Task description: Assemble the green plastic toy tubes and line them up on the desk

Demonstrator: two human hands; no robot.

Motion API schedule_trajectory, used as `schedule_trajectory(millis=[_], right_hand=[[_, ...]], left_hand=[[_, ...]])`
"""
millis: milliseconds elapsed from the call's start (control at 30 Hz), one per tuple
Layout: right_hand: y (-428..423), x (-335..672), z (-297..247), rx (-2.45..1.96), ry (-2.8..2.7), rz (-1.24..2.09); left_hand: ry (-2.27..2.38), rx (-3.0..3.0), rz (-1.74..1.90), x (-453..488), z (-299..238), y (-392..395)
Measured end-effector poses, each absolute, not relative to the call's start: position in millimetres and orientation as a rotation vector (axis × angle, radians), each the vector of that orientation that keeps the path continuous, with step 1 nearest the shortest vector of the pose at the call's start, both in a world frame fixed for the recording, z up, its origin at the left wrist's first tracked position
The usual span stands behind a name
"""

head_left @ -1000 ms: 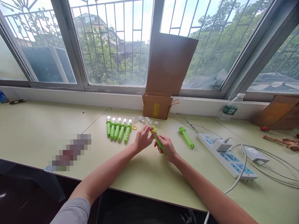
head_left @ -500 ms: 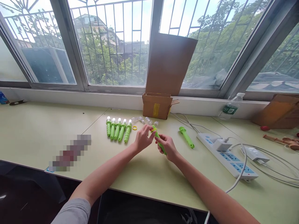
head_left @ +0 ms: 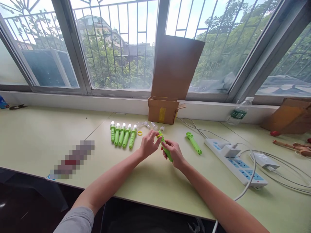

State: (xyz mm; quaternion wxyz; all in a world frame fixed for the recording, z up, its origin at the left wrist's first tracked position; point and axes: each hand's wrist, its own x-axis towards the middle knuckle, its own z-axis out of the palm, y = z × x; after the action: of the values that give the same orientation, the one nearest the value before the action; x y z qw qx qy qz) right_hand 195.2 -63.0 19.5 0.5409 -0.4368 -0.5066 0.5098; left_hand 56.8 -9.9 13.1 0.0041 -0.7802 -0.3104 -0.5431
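My right hand (head_left: pixel 174 152) is wrapped round the lower part of a green plastic tube (head_left: pixel 167 153), which tilts with its narrower end up and away from me. At that upper end, my left hand (head_left: pixel 150 143) pinches a yellow ring (head_left: pixel 159 135) that sits around the tube. Left of my hands, several green tubes with clear, white-topped caps (head_left: pixel 124 134) lie side by side. A loose yellow ring (head_left: pixel 140 133) rests beside them. Small clear caps (head_left: pixel 154 125) lie beyond my hands. To the right lies another green tube (head_left: pixel 193 143) with no cap on it.
An open cardboard box (head_left: pixel 163 111) stands against the window ledge. On the right are a white power strip (head_left: pixel 236 163) with cables, a plastic bottle (head_left: pixel 240 111) and wooden pieces (head_left: pixel 295 147). A blurred-out item (head_left: pixel 73 160) lies near the table's front left edge.
Almost nothing differs. Both hands keep their places on the green tube and the yellow ring, and the view has shifted very slightly.
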Motion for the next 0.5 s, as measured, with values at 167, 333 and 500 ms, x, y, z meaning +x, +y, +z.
schedule_trajectory(millis=[167, 333, 500], right_hand=[[-63.3, 195.4, 19.4, -1.008, -1.202, 1.228], [-62.7, 196.3, 19.3, -0.971, -1.203, 1.259], [-61.9, 197.8, 20.4, -0.948, -1.227, 1.281]], left_hand=[[-0.974, -2.449, -1.696, 56.9, 13.5, -10.0], [-0.979, -2.452, -1.687, 56.3, 13.1, -9.5], [-0.985, -2.448, -1.683, 55.7, 12.5, -8.5]])
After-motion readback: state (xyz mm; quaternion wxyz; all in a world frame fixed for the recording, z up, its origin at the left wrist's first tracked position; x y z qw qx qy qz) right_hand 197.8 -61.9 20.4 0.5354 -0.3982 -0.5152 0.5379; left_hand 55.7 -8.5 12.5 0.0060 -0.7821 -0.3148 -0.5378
